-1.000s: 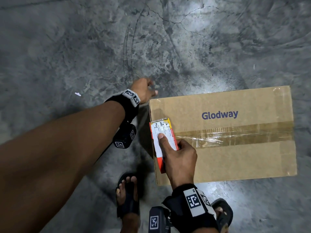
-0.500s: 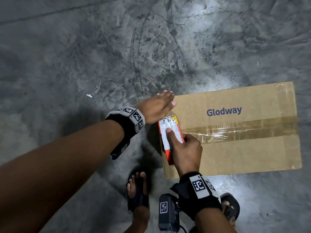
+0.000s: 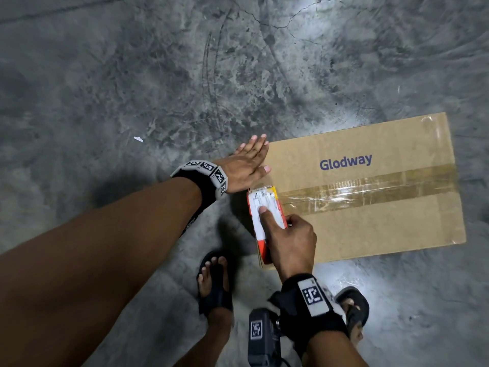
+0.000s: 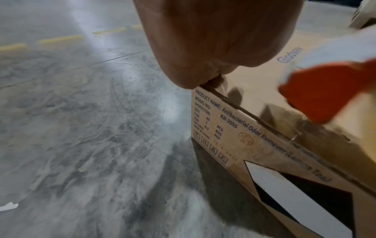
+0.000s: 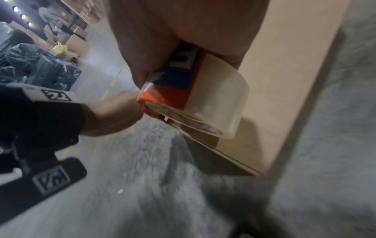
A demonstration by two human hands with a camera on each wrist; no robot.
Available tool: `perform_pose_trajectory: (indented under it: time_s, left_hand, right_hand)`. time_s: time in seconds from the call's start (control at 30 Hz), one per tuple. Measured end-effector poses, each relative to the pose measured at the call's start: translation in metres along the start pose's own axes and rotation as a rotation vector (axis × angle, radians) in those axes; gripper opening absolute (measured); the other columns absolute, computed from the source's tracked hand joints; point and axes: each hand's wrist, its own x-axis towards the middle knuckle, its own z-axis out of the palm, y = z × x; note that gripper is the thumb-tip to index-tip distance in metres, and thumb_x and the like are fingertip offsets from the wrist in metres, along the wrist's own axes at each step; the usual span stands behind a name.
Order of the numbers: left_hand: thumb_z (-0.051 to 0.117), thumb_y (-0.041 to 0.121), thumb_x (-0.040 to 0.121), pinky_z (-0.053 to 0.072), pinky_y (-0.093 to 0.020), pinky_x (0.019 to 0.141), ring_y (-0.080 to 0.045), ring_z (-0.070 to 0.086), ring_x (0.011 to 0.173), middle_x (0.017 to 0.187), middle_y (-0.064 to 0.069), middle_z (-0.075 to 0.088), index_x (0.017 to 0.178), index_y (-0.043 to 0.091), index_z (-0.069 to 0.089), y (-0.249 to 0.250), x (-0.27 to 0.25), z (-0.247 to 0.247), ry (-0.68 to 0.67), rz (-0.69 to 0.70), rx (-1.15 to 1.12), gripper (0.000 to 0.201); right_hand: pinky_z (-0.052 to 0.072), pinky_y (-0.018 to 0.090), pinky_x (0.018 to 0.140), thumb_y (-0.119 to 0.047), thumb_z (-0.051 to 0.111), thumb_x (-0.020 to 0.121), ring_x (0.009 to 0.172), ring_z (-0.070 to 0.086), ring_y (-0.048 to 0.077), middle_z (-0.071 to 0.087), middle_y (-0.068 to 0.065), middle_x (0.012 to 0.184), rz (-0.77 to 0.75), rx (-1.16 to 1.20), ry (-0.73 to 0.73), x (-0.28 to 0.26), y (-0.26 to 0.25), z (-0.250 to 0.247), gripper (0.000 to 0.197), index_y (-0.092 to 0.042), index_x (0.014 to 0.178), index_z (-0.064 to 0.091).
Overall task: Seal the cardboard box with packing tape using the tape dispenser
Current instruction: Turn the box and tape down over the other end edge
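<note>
A brown cardboard box (image 3: pixel 370 226) marked "Glodway" lies on the concrete floor, with a strip of clear tape (image 3: pixel 370 190) along its top seam. My right hand (image 3: pixel 288 239) grips the orange and white tape dispenser (image 3: pixel 264 210) at the box's left edge, index finger lying along its top. The clear roll (image 5: pixel 219 96) shows under that hand in the right wrist view. My left hand (image 3: pixel 246 165) lies flat with straight fingers on the box's far left corner (image 4: pixel 205 90), just beyond the dispenser (image 4: pixel 325 90).
Bare grey concrete floor (image 3: pixel 132 88) surrounds the box. My two sandalled feet (image 3: pixel 214 282) stand just in front of the box's near left corner. Dark wrapped bags (image 5: pixel 30 67) and stacked cartons sit far off in the right wrist view.
My left hand has come from the floor side of the box onto its far left corner, fingers spread flat. The right hand stays at the box's left edge with the dispenser.
</note>
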Motion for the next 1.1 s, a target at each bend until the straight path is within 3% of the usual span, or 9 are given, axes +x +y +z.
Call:
perform_pose_trajectory:
  time_s: [0.1, 0.2, 0.57, 0.77, 0.97, 1.1]
  left_hand:
    - [0.021, 0.044, 0.104, -0.007, -0.041, 0.123, -0.025, -0.024, 0.148, 0.161, -0.012, -0.024, 0.153, 0.006, -0.013, 0.003, 0.002, 0.001, 0.006, 0.001, 0.026, 0.071]
    - [0.026, 0.043, 0.103, -0.006, -0.043, 0.123, -0.028, -0.023, 0.149, 0.161, -0.014, -0.024, 0.152, 0.004, -0.014, 0.002, 0.003, 0.003, 0.015, 0.005, 0.056, 0.074]
    - [0.035, 0.041, 0.102, -0.005, -0.041, 0.121, -0.030, -0.021, 0.149, 0.162, -0.015, -0.022, 0.152, 0.004, -0.013, 0.000, 0.005, 0.009, 0.054, 0.012, 0.091, 0.079]
    - [0.035, 0.049, 0.100, -0.009, -0.039, 0.120, -0.029, -0.023, 0.148, 0.161, -0.015, -0.025, 0.152, 0.004, -0.016, 0.001, 0.004, 0.012, 0.075, 0.016, 0.103, 0.085]
    - [0.033, 0.054, 0.099, -0.011, -0.038, 0.120, -0.029, -0.025, 0.148, 0.160, -0.014, -0.027, 0.152, 0.005, -0.018, -0.001, 0.005, 0.018, 0.107, 0.010, 0.145, 0.089]
    - [0.035, 0.060, 0.096, -0.010, -0.040, 0.121, -0.029, -0.024, 0.149, 0.161, -0.015, -0.025, 0.151, 0.005, -0.018, 0.001, 0.007, 0.030, 0.169, -0.014, 0.208, 0.094]
  right_hand:
    - [0.051, 0.037, 0.064, -0.066, 0.072, 0.081, 0.073, 0.070, 0.027, 0.072, 0.003, 0.067, 0.017, -0.030, 0.002, -0.027, 0.033, -0.013, 0.055, -0.012, 0.070, 0.069]
    - [0.057, 0.040, 0.064, -0.062, 0.076, 0.080, 0.058, 0.066, 0.013, 0.070, 0.001, 0.057, 0.071, 0.014, 0.019, -0.045, 0.059, -0.023, 0.052, -0.013, 0.065, 0.069]
    - [0.050, 0.037, 0.063, -0.058, 0.078, 0.082, 0.061, 0.066, 0.019, 0.069, 0.003, 0.057, 0.086, 0.042, 0.019, -0.049, 0.076, -0.014, 0.051, -0.011, 0.066, 0.068]
    - [0.044, 0.035, 0.061, -0.059, 0.075, 0.084, 0.065, 0.063, 0.024, 0.068, 0.002, 0.059, 0.096, 0.020, -0.012, -0.043, 0.076, -0.010, 0.051, -0.012, 0.065, 0.065]
    - [0.052, 0.038, 0.069, -0.061, 0.072, 0.083, 0.076, 0.068, 0.032, 0.073, 0.007, 0.069, 0.135, -0.018, -0.030, -0.038, 0.076, -0.005, 0.051, -0.012, 0.068, 0.069]
    - [0.040, 0.033, 0.056, -0.061, 0.071, 0.085, 0.072, 0.062, 0.031, 0.066, 0.006, 0.065, 0.192, -0.038, -0.052, -0.032, 0.065, -0.005, 0.054, -0.015, 0.059, 0.058]
